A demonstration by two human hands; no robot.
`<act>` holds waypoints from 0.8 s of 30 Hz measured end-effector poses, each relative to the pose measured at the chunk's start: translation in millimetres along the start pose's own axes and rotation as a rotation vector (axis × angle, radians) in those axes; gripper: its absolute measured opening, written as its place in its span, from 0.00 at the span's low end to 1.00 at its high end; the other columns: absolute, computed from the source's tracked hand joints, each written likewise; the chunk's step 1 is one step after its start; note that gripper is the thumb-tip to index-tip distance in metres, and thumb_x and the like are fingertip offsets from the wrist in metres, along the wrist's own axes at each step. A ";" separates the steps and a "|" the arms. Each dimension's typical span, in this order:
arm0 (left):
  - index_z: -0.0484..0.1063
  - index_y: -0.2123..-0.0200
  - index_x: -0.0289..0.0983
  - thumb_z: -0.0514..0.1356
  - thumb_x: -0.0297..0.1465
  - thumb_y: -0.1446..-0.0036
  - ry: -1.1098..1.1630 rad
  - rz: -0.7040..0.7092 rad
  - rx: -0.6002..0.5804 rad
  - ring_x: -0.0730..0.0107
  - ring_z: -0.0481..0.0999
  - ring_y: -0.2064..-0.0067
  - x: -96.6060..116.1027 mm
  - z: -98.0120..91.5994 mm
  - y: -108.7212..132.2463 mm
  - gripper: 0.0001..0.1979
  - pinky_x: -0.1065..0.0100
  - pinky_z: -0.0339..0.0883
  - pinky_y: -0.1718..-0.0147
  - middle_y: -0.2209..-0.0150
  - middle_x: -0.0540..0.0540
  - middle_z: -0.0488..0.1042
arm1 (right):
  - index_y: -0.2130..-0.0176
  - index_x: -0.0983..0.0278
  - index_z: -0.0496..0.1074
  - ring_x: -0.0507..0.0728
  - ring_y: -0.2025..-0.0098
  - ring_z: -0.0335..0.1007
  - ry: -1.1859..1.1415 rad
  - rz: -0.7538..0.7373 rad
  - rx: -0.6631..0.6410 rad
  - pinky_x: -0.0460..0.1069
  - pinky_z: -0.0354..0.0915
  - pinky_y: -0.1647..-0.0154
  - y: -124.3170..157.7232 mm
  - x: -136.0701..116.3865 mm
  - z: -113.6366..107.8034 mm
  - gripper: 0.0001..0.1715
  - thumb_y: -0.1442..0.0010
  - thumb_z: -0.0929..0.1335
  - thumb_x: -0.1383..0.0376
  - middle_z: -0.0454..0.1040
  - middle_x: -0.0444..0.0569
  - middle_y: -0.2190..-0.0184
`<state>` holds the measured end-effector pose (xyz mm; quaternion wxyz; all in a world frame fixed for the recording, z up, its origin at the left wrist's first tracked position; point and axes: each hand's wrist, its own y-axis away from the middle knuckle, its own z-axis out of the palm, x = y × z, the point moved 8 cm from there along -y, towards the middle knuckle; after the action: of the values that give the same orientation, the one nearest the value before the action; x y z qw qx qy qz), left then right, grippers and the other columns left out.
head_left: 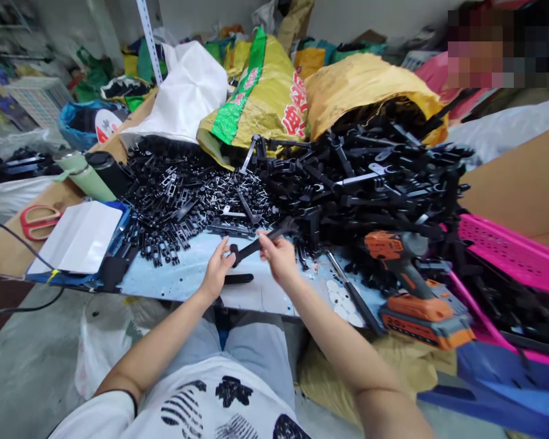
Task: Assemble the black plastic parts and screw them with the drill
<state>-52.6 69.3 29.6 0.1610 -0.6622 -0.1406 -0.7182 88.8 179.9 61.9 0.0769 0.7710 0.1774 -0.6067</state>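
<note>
Both hands are on one long black part (249,249) with a bent, block-like left end, held slanting above the table's front edge. My right hand (280,259) pinches it near the middle, thumb and fingers closed. My left hand (217,271) has its fingers closed at the left end. The part's right end blends into the dark pile behind it. Below the hands lies a second black strip (238,278). Just behind are small black metal pieces (165,195), pins (238,189) and a heap of larger black bracket-like parts (338,189).
An orange cordless drill (398,250) stands at the right, beside a hammer-like tool (354,292) and white discs (343,299). Farther right is a pink basket (512,250). On the left are red scissors (40,223), paper (80,235) and a green bottle (89,177). Sacks (265,91) line the back.
</note>
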 end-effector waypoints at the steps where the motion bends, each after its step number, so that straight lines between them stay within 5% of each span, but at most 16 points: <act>1: 0.66 0.49 0.34 0.57 0.47 0.44 0.064 -0.075 0.004 0.73 0.73 0.71 -2.3 4.1 0.5 0.27 0.71 0.67 0.71 0.65 0.44 0.74 | 0.61 0.68 0.73 0.51 0.80 0.63 0.026 0.034 -0.081 0.47 0.61 0.78 20.4 3.4 6.4 0.33 0.41 0.59 0.42 0.70 0.47 0.77; 3: 0.71 0.62 0.32 0.58 0.47 0.47 0.035 -0.190 -0.008 0.78 0.64 0.82 -6.0 11.0 6.7 0.22 0.75 0.59 0.80 0.81 0.52 0.67 | 0.66 0.68 0.73 0.53 0.75 0.67 0.257 -0.034 -0.183 0.48 0.63 0.72 55.7 0.4 9.0 0.32 0.39 0.58 0.44 0.72 0.51 0.76; 5: 0.71 0.71 0.33 0.59 0.47 0.47 -0.089 -0.250 -0.106 0.80 0.59 0.85 -8.2 19.0 16.5 0.20 0.75 0.55 0.83 0.86 0.55 0.61 | 0.63 0.67 0.74 0.57 0.66 0.70 0.580 -0.233 -0.229 0.51 0.64 0.63 81.5 -10.4 4.0 0.26 0.39 0.61 0.47 0.75 0.55 0.69; 7: 0.73 0.70 0.33 0.57 0.46 0.45 -0.229 -0.201 -0.266 0.76 0.64 0.82 -6.5 28.7 24.4 0.20 0.73 0.60 0.79 0.82 0.52 0.66 | 0.56 0.66 0.72 0.59 0.59 0.69 0.834 -0.420 -0.313 0.52 0.61 0.57 97.7 -13.4 1.1 0.22 0.38 0.63 0.52 0.75 0.56 0.62; 9: 0.74 0.61 0.35 0.54 0.43 0.41 -0.429 -0.015 -0.381 0.68 0.73 0.68 -0.5 35.6 26.0 0.18 0.68 0.67 0.67 0.69 0.45 0.74 | 0.54 0.65 0.70 0.57 0.61 0.69 0.981 -0.497 -0.529 0.50 0.60 0.59 105.6 2.0 4.4 0.19 0.36 0.62 0.55 0.74 0.54 0.63; 12: 0.66 0.46 0.36 0.52 0.37 0.39 -0.858 0.232 -0.495 0.57 0.66 0.47 -6.9 44.5 20.4 0.20 0.57 0.61 0.49 0.50 0.39 0.70 | 0.58 0.64 0.69 0.55 0.65 0.70 1.111 -0.454 -0.749 0.47 0.57 0.65 103.2 36.7 4.9 0.17 0.35 0.60 0.55 0.74 0.51 0.66; 15: 0.62 0.44 0.35 0.48 0.34 0.37 -1.160 0.248 -0.655 0.55 0.65 0.46 -31.9 52.4 13.6 0.20 0.54 0.59 0.49 0.48 0.37 0.68 | 0.59 0.64 0.68 0.55 0.66 0.71 1.187 -0.347 -0.775 0.46 0.54 0.69 94.2 59.4 4.1 0.20 0.35 0.59 0.51 0.74 0.51 0.65; 24: 0.65 0.51 0.39 0.60 0.58 0.56 -1.198 0.343 -0.730 0.53 0.67 0.50 -32.0 58.2 17.6 0.36 0.55 0.59 0.50 0.52 0.40 0.69 | 0.57 0.61 0.68 0.56 0.69 0.72 1.237 -0.240 -0.804 0.47 0.51 0.73 94.5 56.9 8.3 0.24 0.35 0.56 0.48 0.75 0.51 0.65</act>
<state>9.7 78.9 2.4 -0.0649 -0.9665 0.1501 -0.1976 127.3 99.9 -4.2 0.1721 0.8594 0.4794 0.0451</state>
